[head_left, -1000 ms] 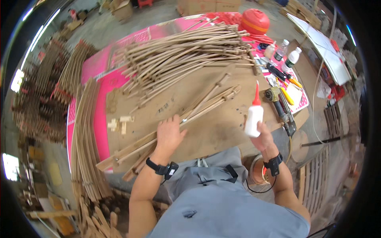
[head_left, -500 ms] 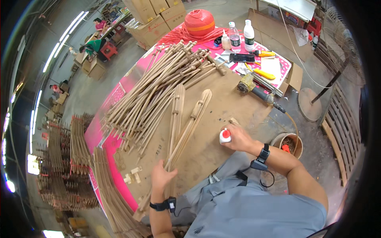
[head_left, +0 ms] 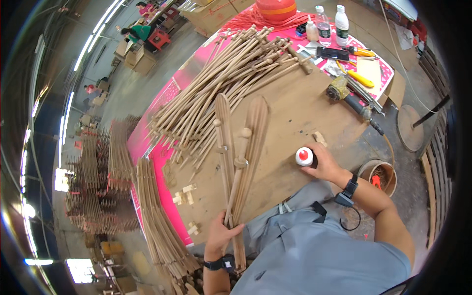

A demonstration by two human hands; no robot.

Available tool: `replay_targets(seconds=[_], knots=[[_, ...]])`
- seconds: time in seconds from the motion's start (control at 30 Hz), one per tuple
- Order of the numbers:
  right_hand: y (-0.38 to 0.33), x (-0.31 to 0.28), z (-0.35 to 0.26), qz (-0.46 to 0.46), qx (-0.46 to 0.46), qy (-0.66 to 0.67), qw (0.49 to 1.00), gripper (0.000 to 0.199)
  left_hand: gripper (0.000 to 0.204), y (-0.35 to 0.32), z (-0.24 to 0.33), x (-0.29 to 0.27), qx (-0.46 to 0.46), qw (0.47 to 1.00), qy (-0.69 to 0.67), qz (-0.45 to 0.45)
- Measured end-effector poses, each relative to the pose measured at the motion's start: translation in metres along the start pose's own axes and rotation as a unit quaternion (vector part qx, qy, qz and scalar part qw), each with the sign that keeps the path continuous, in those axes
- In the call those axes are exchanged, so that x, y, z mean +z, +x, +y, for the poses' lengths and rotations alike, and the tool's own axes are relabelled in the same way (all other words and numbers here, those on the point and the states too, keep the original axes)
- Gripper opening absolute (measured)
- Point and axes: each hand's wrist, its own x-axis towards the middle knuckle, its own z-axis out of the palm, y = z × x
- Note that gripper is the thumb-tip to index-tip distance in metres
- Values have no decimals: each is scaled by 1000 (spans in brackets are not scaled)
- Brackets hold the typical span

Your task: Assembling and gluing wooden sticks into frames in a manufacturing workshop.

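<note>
My left hand (head_left: 223, 232) is wrapped round the lower part of a long wooden rod and slat near the table's front edge. The held rod (head_left: 236, 184) has a knob at its far end and a collar below it. Beside it runs a broad round-ended wooden slat (head_left: 256, 115). Left of these lies a second slat (head_left: 223, 105) with its own knobbed rod (head_left: 221, 142). My right hand (head_left: 325, 164) grips a white squeeze bottle (head_left: 299, 158) with a red cap, just over the brown board.
A heap of knobbed rods (head_left: 216, 83) covers the far left of the table. At the right lie a power tool (head_left: 351, 101), a phone (head_left: 333, 53) and a yellow-handled tool (head_left: 360, 78). A bucket (head_left: 365, 172) stands beside the table. Small wood blocks (head_left: 185, 195) lie left.
The whole view has shifted, so the table sits further right. The held rod's knobbed end now shows apart from the right-hand slat's tip. My right hand keeps hold of the bottle.
</note>
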Motion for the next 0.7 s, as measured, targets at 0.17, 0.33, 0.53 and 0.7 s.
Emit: replay_targets(seconds=[0.17,0.33,0.53,0.7], knots=[[-21,-9,-4,96,-15,-31,995,90,57,-10,-12,4,28,1000,6,2],[-46,-27,-13,139,-48,-4,989,86,56,-17,-4,7,45,999,20,-9],[-39,-29,-46,110,-183,65,975,70,55,-22,-2,10,61,998,28,-18],[-6,-18,-81,-59,-259,150,952,48,55,-26,-2,13,70,997,40,-19]])
